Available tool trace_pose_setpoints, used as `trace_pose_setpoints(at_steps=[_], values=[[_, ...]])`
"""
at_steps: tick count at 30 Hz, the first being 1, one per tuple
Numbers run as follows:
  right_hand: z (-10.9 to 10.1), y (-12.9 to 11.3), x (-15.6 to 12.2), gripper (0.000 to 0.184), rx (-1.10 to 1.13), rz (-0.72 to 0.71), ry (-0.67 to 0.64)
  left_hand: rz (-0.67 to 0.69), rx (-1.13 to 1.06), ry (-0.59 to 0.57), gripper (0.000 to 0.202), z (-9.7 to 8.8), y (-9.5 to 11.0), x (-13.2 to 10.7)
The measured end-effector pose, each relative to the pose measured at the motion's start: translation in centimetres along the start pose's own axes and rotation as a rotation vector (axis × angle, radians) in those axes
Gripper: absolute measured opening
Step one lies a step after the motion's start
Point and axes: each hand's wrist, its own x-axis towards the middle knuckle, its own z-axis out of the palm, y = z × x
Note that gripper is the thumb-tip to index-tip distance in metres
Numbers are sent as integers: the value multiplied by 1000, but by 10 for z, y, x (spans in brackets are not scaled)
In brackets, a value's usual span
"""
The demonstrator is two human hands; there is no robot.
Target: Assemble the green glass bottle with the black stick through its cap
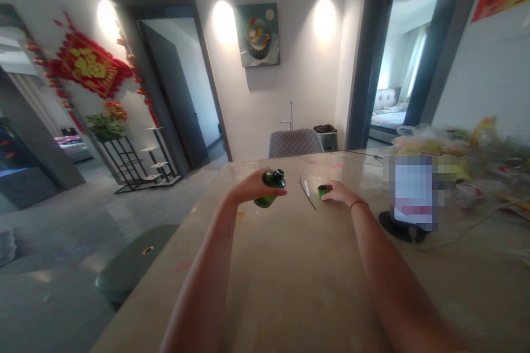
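Observation:
My left hand (253, 186) is wrapped round a dark green bottle (267, 199), which is tilted a little, its uncapped mouth facing up and to the right. Over to the right, my right hand (338, 193) grips a small green cap (323, 192) between thumb and fingers, low at the table surface. Whether the cap touches the table I cannot tell. Between the two hands a thin dark stick (307, 193) lies on the table, with a short white strip (307, 186) beside it.
The beige table (298, 276) spreads under both arms. At right a phone (414, 190), its screen blurred, stands on a round black base, with a cable trailing from it. Plastic bags (439, 140) pile up behind. A chair (296, 143) faces me; a green stool (132, 265) sits at left.

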Motion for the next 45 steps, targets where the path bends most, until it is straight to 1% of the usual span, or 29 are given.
trace_pose_setpoints(at_steps=[4,7,9,11,13,14,15,16,18,20,21,24,26,28,30,32,35,38,40,42,45], values=[[0,3,-2,39,4,-30,-24,-7,-9,-11,46,0,-1,0],[-3,-1,-5,44,23,-40,-31,-16,-9,-5,45,0,-1,0],[-11,-9,-7,49,69,-51,26,-21,-9,-4,45,0,0,-1],[-23,-23,-8,53,134,-75,119,-28,-9,0,46,-1,2,-1],[-36,-42,-11,52,172,-129,129,-33,-15,5,46,-1,4,-2],[-43,-53,-13,50,237,-185,98,-32,-19,7,45,-2,4,-2],[-49,-65,-17,48,307,-249,38,-29,-24,10,45,-2,5,-2],[-54,-76,-21,47,371,-309,-37,-25,-31,18,44,-2,6,-2],[-61,-99,-32,47,467,-383,-207,-19,-44,46,43,-2,7,-1],[-64,-118,-43,47,473,-433,-362,-13,-70,81,42,-1,6,0],[-65,-126,-48,47,464,-440,-407,-10,-87,98,42,-1,6,0],[-60,-142,-55,48,418,-448,-460,-14,-159,142,44,-2,4,1],[-53,-149,-55,49,392,-447,-464,-14,-231,150,46,-3,3,2],[-44,-155,-52,48,390,-474,-437,4,-312,156,48,-4,4,2],[-34,-162,-50,43,443,-545,-388,27,-383,167,50,-4,6,2],[-24,-170,-49,38,556,-622,-338,44,-454,182,51,-3,8,2],[-14,-179,-49,40,703,-664,-293,50,-551,238,50,-1,11,3],[-6,-182,-48,50,721,-645,-247,23,-593,323,51,3,13,6],[-1,-181,-44,52,698,-622,-195,-4,-600,368,52,7,13,8],[4,-178,-39,52,686,-601,-153,-25,-612,399,52,11,12,10],[11,-174,-33,52,696,-588,-146,-38,-656,413,53,17,8,14]])
